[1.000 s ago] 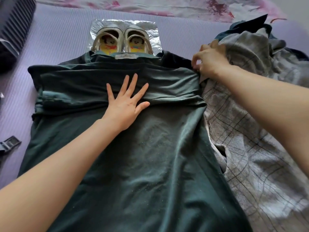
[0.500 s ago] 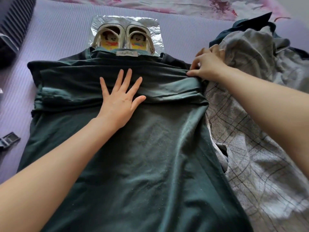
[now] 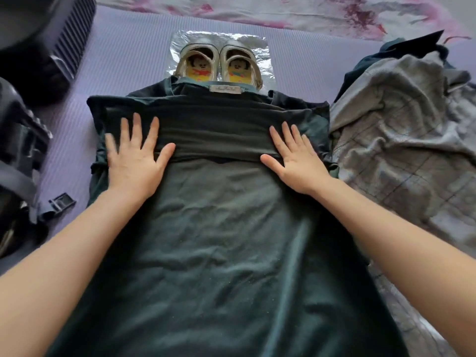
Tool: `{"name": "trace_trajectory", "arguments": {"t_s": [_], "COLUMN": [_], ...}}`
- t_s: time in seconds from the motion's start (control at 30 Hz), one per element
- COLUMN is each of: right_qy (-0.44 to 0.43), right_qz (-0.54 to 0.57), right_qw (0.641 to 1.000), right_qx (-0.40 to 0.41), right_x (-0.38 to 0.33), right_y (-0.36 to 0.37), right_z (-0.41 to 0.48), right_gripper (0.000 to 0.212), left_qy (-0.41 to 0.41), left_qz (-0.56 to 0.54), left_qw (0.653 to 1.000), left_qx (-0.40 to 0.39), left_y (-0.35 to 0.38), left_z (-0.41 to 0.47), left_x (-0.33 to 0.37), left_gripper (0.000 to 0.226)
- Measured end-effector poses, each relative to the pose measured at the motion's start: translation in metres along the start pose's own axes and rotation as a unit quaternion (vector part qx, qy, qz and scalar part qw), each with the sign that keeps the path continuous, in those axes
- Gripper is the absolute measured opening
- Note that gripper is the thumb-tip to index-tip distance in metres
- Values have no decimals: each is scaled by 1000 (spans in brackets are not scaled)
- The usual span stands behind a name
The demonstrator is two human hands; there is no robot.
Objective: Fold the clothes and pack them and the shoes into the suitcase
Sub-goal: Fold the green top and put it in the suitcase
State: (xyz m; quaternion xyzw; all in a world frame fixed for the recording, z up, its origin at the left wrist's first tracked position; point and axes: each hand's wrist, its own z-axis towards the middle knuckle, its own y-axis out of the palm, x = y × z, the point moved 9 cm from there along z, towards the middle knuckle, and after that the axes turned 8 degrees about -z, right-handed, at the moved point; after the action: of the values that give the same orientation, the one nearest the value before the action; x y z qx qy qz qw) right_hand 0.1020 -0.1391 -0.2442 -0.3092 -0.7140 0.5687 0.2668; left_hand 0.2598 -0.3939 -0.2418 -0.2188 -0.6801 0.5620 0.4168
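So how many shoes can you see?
2. The left shoe and the right shoe sit side by side on the silver sheet, their near ends under the green garment. More could be hidden.

Dark green garment (image 3: pixel 221 253), grey checked cloth (image 3: pixel 401 150), lilac ribbed mat (image 3: pixel 123 63), seemingly silver shoes (image 3: pixel 219 63).

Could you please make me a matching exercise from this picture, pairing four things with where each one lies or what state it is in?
Things:
1. shoes
2. dark green garment
3. grey checked garment
4. black ribbed suitcase

Places or states:
A. heaped at the right
B. on a silvery sheet
C. far left corner
D. pressed flat under the left hand and right hand

Pairs: 1-B, 2-D, 3-A, 4-C.
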Motion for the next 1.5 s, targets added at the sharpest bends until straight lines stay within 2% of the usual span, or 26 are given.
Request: {"name": "trace_trajectory", "arguments": {"t_s": [0.1,0.23,0.33,0.4,0.43,0.5,0.57,0.63,0.67,0.7,0.77,0.83,0.9,1.03,1.1,1.2,1.27,1.4,1.5], "right_qy": [5,26,23,8,3,3,18,36,40,42,37,15,-14,-11,6,45,70,85,83], "right_qz": [17,0,12,35,39,30,31,35,30,23,32,70,103,159,141,99,71,23,-1], "right_qw": [1000,997,999,999,999,998,996,993,992,994,999,994,988,980,984,991,993,994,994], "right_qx": [-24,-70,-42,-5,-13,-52,-79,-110,-115,-102,-14,82,114,121,111,72,55,60,76], "right_x": [1,-1,-21,-43,-53,-65,-66,-65,-66,-70,-88,-124,-171,-249,-274,-292,-298,-310,-311], "right_y": [3,5,-15,-22,-17,5,17,13,6,-6,-41,-73,-89,-107,-108,-99,-92,-82,-82], "right_z": [4,4,-4,-17,-24,-33,-32,-29,-28,-27,-26,-28,-25,-3,13,36,45,51,49], "right_gripper": [75,76,70,66,65,64,63,61,61,60,53,44,37,27,28,39,47,51,34], "left_qy": [-52,-58,-39,3,25,38,18,14,17,18,0,-27,-56,-118,-147,-179,-193,-231,-220], "left_qz": [-14,-31,-32,-10,12,35,11,-23,-43,-80,-190,-277,-314,-338,-358,-380,-365,-309,-312], "left_qw": [998,995,999,1000,999,998,997,996,996,996,982,960,946,930,919,904,906,921,923], "left_qx": [-41,-72,-19,24,21,-30,-76,-90,-72,-42,18,42,51,84,77,80,92,53,51], "left_y": [2,3,-16,-25,-22,-7,2,-2,-10,-19,-37,-46,-47,-51,-51,-51,-51,-47,-52], "left_z": [3,3,-6,-25,-38,-57,-56,-50,-52,-59,-89,-133,-173,-211,-215,-212,-205,-193,-189], "left_x": [-18,-20,-12,-10,-11,-19,-27,-24,-20,-18,-22,-31,-43,-73,-86,-97,-101,-101,-97], "left_gripper": [69,68,62,58,58,57,57,57,56,55,54,53,52,53,53,42,31,21,12]}}
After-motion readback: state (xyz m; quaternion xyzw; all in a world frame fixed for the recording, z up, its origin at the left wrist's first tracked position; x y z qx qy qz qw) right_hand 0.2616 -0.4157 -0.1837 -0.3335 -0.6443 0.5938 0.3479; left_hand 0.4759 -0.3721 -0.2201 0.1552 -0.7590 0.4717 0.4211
